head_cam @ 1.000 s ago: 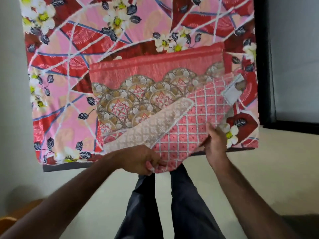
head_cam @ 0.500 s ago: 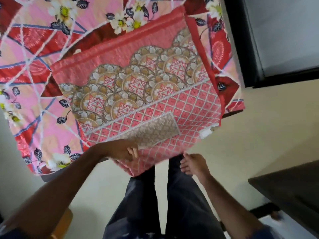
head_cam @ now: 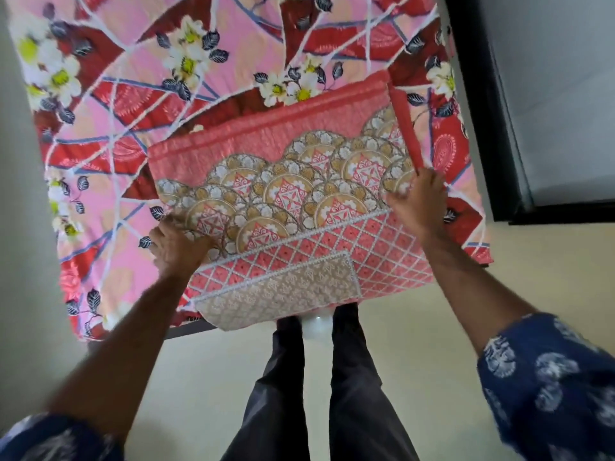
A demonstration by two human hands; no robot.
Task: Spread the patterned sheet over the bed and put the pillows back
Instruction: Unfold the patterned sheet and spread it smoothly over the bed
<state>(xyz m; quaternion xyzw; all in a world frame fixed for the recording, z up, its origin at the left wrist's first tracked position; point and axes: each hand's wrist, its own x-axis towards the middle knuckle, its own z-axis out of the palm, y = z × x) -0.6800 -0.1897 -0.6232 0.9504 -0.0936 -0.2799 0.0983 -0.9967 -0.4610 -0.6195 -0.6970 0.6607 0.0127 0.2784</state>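
Note:
A folded patterned sheet (head_cam: pixel 299 194), coral red with gold scalloped medallions and a white lattice band, lies on the near end of the bed (head_cam: pixel 109 134), which wears a pink and red floral cover. The sheet's near edge overhangs the foot of the bed. My left hand (head_cam: pixel 176 244) grips the folded sheet's left edge. My right hand (head_cam: pixel 416 201) grips its right edge, where a red border strip stands up. No pillows are in view.
A dark-framed panel (head_cam: pixel 482 128) stands right of the bed. The pale floor (head_cam: pixel 499 277) runs in front of the bed, and my legs in dark trousers (head_cam: pixel 316 394) stand at its foot. A grey wall (head_cam: pixel 20 261) borders the left.
Both hands moved from the sheet's near edge up to its left and right sides and took hold there. The view tilted back toward the bed.

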